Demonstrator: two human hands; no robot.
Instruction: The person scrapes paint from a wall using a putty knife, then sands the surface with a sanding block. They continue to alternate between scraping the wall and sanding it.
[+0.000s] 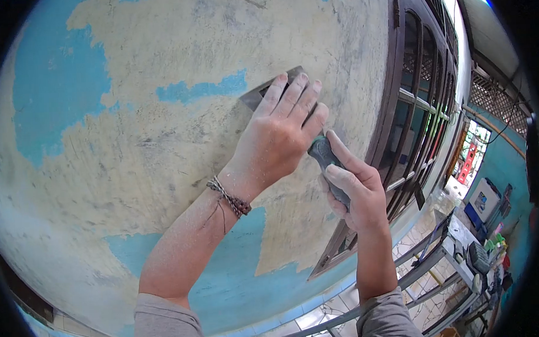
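Note:
A paint scraper with a wide metal blade [254, 98] and a dark grey-green handle [325, 154] lies against the wall [179, 139]. My right hand [360, 192] is wrapped around the handle. My left hand [280, 129], dusty and wearing a braided bracelet, is on the blade and neck. Its fingers press down on the blade, the one nearest the handle is bent, and its thumb is hidden. Beside the blade is a ragged strip of blue paint [202, 89], surrounded by bare, cream-coloured wall with grey smudges.
To the right is a dark wooden window frame [378, 144] with panes and bars. A metal-framed table [457, 260] with tools and clutter stands at lower right. Behind it is a blue-and-white box [483, 201]. Larger blue paint patches [59, 87] remain on the wall.

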